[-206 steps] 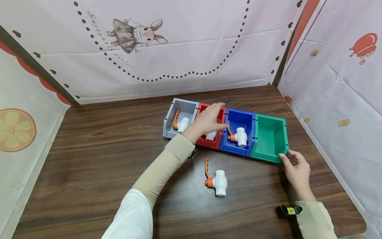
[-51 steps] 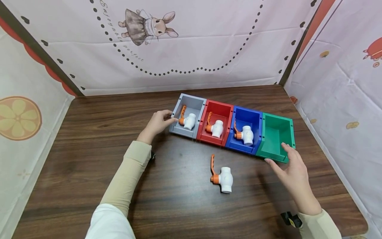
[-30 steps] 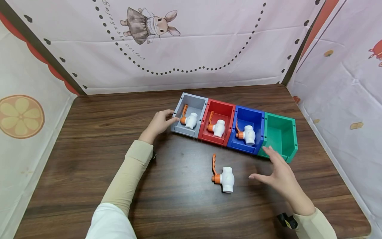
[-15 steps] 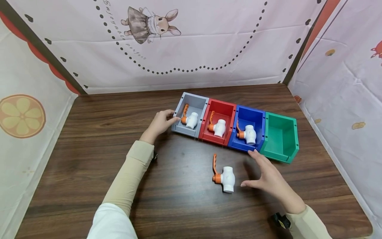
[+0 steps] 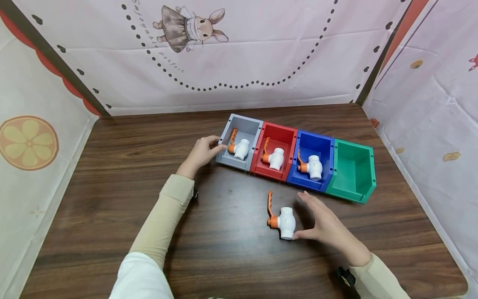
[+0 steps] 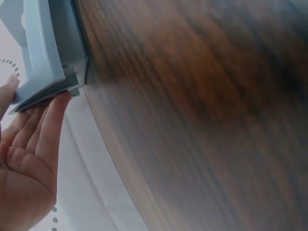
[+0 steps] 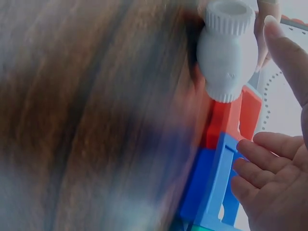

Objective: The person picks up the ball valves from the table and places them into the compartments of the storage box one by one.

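A white ball valve [image 5: 286,223] with an orange lever handle lies on the table in front of the bins; its white body also shows in the right wrist view. My right hand [image 5: 328,228] is just right of it, thumb and fingers spread, the thumb tip near the valve's lower end. My left hand [image 5: 201,154] pinches the left wall of the grey bin [image 5: 232,162], thumb over the rim and fingers along the outside. Similar valves lie one each in the grey bin, the red bin [image 5: 267,172] and the blue bin [image 5: 305,182]. Nothing shows inside the green bin [image 5: 345,193].
The bins stand side by side in a slanting row on the dark wooden table [image 5: 123,182]. Printed cloth [image 5: 246,54] hangs behind the table and along both sides. A black strap device [image 5: 345,276] sits at the right wrist.
My right hand has left the green bin and moved left, close to the loose valve. The left hand, earlier over the red bin, now stays at the grey bin; the red bin's valve is uncovered.
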A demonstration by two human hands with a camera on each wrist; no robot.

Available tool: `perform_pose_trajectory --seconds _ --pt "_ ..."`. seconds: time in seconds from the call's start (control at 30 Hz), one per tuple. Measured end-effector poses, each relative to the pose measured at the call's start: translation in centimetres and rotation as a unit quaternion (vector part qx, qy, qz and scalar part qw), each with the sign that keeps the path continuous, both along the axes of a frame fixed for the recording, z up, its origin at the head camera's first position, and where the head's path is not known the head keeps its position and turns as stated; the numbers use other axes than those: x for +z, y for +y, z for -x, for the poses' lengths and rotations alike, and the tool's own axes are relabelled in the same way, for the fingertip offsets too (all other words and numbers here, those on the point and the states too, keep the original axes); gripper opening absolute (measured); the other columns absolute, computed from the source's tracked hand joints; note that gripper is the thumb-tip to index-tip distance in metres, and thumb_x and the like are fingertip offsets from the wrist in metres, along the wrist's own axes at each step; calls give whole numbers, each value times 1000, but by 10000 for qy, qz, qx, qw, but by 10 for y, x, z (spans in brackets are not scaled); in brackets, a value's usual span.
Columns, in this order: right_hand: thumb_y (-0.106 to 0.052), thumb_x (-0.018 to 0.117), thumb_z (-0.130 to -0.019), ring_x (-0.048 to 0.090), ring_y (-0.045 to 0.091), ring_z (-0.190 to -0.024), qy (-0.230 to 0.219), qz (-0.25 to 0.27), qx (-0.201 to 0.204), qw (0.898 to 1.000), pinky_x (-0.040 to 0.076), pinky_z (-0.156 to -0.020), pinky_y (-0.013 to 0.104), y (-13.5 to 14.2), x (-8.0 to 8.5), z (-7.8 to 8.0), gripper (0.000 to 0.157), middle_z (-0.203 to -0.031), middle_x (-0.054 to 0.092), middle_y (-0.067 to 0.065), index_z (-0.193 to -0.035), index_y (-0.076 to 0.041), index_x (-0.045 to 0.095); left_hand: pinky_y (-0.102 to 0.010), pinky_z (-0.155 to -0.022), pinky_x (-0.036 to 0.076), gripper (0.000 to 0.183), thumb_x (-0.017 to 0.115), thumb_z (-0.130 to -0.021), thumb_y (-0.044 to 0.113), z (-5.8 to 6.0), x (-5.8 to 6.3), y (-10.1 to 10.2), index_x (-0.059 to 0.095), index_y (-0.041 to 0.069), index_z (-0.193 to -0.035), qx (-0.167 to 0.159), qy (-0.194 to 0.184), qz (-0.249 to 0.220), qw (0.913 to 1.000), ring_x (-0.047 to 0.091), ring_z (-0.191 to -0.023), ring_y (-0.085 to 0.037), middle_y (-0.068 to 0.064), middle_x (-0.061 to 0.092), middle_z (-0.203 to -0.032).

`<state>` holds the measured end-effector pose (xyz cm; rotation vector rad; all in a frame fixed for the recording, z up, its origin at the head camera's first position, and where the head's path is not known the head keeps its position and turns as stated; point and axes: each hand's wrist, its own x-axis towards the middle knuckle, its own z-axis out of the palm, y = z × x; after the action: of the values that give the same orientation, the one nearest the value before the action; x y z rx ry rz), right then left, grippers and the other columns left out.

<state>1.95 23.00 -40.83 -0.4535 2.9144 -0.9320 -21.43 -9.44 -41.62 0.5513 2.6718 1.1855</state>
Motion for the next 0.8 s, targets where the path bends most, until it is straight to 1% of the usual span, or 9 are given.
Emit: perform_pose_trajectory --seconds 0.2,0.3,0.53,0.63,0.8 --pt "-25 91 -58 45 44 -124 -26 117 165 9998 41 -96 58 -4 -4 -1 93 -134 50 26 -134 7 46 -43 -86 49 43 62 -93 29 0 -2 0 60 -1 -123 78 15 -26 10000 61 -98 -27 -18 65 -114" --pt "-26 90 -59 46 43 -124 -117 135 187 9997 41 -96 57 -6 -5 -1 93 -135 50 26 -134 6 46 -43 -87 49 43 62 -93 29 0 -2 1 60 -1 -123 103 -15 -56 9999 61 -100 -27 -18 65 -115" --pt "-28 90 -61 47 41 -124 -290 115 192 9993 41 -97 56 -10 -6 -2 91 -134 50 24 -134 5 46 -43 -85 49 42 62 -93 29 0 -4 1 60 -1 -122 149 -34 -54 9999 60 -96 -26 -18 66 -112" --pt "-29 89 -61 47 41 -125 -364 137 192 9991 42 -97 56 -12 -6 -2 92 -135 50 23 -135 4 45 -43 -86 49 41 62 -93 28 0 -5 1 60 -1 -122 136 -19 -84 9999 61 -98 -26 -18 66 -113" --pt "-30 89 -61 47 40 -125 -343 155 273 9989 41 -98 55 -16 -10 -3 94 -135 50 23 -136 5 44 -43 -86 50 42 62 -93 29 0 -3 1 60 -1 -122 130 -21 -109 9999 61 -99 -27 -18 66 -114"
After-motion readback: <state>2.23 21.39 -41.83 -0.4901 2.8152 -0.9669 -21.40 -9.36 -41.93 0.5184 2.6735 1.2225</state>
